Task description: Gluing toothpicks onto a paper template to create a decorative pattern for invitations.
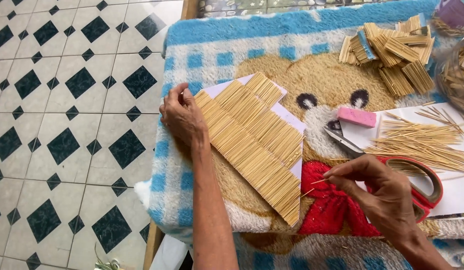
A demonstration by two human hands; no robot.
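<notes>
A white card covered with rows of thin wooden sticks [252, 140] lies on a fuzzy blue-and-white blanket with a bear picture [292, 70]. My left hand [181, 116] rests on the card's left edge, fingers curled against it. My right hand [377, 190] pinches a single thin stick [316, 184] just right of the card's lower end. Under my right hand lie red-handled scissors [422, 185] on white paper.
Loose sticks [422, 145] are piled on white paper at the right. A pink eraser-like block [357, 116] lies near the scissors' blades. Finished stick panels [392, 52] are stacked at the back right. The tiled floor [67, 125] drops off to the left.
</notes>
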